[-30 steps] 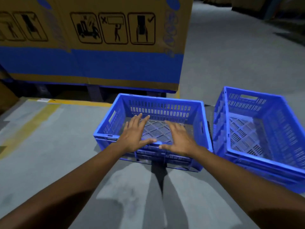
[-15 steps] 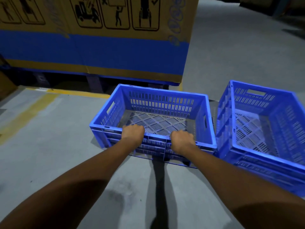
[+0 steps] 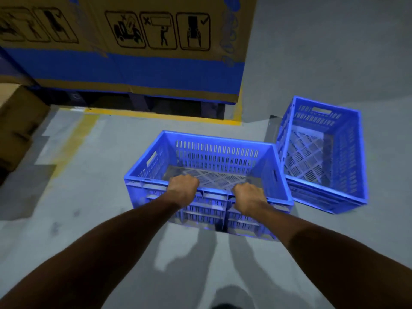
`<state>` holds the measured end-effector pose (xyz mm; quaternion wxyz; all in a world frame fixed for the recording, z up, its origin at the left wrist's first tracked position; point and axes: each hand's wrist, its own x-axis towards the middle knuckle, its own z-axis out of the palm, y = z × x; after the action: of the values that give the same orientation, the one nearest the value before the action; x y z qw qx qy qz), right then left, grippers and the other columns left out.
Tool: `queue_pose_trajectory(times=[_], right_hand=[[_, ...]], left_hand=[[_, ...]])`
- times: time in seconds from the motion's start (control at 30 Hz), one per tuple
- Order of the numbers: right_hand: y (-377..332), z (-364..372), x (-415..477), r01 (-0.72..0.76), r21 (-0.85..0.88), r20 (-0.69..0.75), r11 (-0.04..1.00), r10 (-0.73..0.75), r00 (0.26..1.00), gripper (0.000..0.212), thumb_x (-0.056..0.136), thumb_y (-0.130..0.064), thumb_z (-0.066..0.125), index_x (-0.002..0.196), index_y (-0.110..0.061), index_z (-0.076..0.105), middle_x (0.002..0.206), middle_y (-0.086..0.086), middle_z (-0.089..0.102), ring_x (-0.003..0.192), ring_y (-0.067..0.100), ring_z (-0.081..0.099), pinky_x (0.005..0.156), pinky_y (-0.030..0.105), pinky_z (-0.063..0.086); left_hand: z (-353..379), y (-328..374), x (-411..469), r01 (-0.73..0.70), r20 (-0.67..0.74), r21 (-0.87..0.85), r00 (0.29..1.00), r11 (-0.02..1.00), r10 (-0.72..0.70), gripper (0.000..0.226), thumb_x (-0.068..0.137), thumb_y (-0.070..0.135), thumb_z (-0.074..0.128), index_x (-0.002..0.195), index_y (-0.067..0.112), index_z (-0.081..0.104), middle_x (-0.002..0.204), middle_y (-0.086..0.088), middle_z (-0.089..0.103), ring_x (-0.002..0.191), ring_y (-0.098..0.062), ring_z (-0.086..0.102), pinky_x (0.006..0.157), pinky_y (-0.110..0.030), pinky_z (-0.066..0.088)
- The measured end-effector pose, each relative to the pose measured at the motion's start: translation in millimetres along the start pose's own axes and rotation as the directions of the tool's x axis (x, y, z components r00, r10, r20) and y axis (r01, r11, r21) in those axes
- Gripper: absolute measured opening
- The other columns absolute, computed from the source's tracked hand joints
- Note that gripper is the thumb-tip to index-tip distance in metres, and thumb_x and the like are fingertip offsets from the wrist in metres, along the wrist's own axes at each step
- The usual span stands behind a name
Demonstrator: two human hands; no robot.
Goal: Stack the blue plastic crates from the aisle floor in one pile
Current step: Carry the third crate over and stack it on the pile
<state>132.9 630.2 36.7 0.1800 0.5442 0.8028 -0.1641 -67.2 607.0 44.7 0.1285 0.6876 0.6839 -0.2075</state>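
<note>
Where the near crate is: the blue crate is right in front of the person on the grey aisle floor, open side up, one long wall toward them; whether its base rests on the floor or hangs just off it, I cannot tell.
Left hand: the left hand is clenched over the crate's near rim, left of its middle, fingers curled down inside the wall.
Right hand: the right hand grasps the same rim just right of the middle, knuckles up, fingers hooked inside.
Arms: both bare forearms stretch forward and down, side by side, with shadows on the floor beneath them.
To the right: a second blue crate stands on the floor, turned at an angle, lattice bottom showing, its near left corner just beside the gripped crate's right end.
Behind: a large cardboard carton with a blue band and handling pictograms sits beyond a yellow floor line.
Far left: a plain brown box at the edge of view.
</note>
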Motion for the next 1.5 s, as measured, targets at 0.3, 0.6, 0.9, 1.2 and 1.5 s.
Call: queue_pose_trajectory(times=[0.3, 0.6, 0.9, 1.2, 1.5], right_hand=[[-12, -252, -175, 0.004, 0.001, -0.081, 1.0, -0.004, 0.997, 0.022, 0.086, -0.022, 0.07, 0.106, -0.017, 0.064, 0.112, 0.01, 0.067, 0.107, 0.031, 0.063, 0.085, 0.04, 0.051], [-35, -497, -344, -0.057, -0.045, -0.281, 0.997, 0.042, 0.959, 0.016, 0.084, -0.026, 0.073, 0.093, -0.02, 0.061, 0.107, 0.008, 0.068, 0.104, 0.031, 0.064, 0.078, 0.038, 0.048], [-44, -593, -415, -0.142, 0.003, -0.458, 0.99, 0.128, 0.88, 0.037, 0.079, -0.036, 0.078, 0.112, -0.024, 0.066, 0.109, 0.007, 0.067, 0.105, 0.031, 0.063, 0.082, 0.04, 0.047], [16, -630, -473, -0.23, 0.135, -0.5, 0.964, 0.267, 0.824, 0.037, 0.075, -0.044, 0.081, 0.101, -0.023, 0.066, 0.105, 0.007, 0.068, 0.103, 0.032, 0.063, 0.076, 0.038, 0.046], [152, -649, -557, -0.31, 0.277, -0.426, 0.909, 0.406, 0.809, 0.06, 0.064, -0.071, 0.076, 0.076, -0.018, 0.052, 0.102, 0.008, 0.067, 0.087, 0.027, 0.058, 0.07, 0.033, 0.043]], left_hand=[[-263, -19, -164, -0.048, -0.033, 0.037, 0.998, 0.998, 0.049, 0.035, 0.088, 0.01, 0.055, 0.122, 0.017, 0.06, 0.123, -0.013, 0.061, 0.115, -0.034, 0.059, 0.092, -0.043, 0.049], [-514, -48, -318, -0.199, -0.122, 0.035, 0.972, 0.979, 0.202, 0.048, 0.085, 0.02, 0.067, 0.13, 0.014, 0.053, 0.128, -0.014, 0.058, 0.116, -0.034, 0.057, 0.088, -0.042, 0.048], [-625, -21, -363, -0.391, -0.283, 0.13, 0.866, 0.911, 0.412, 0.055, 0.07, 0.047, 0.083, 0.114, 0.02, 0.064, 0.108, -0.008, 0.067, 0.103, -0.03, 0.061, 0.071, -0.037, 0.046], [-703, 46, -378, -0.483, -0.341, 0.293, 0.753, 0.825, 0.562, 0.036, 0.076, 0.036, 0.078, 0.107, 0.022, 0.067, 0.108, -0.008, 0.067, 0.102, -0.031, 0.062, 0.077, -0.038, 0.046], [-786, 188, -402, -0.637, -0.207, 0.361, 0.657, 0.681, 0.724, 0.044, 0.066, 0.035, 0.087, 0.097, 0.01, 0.069, 0.094, -0.011, 0.07, 0.086, -0.026, 0.062, 0.066, -0.028, 0.04]])
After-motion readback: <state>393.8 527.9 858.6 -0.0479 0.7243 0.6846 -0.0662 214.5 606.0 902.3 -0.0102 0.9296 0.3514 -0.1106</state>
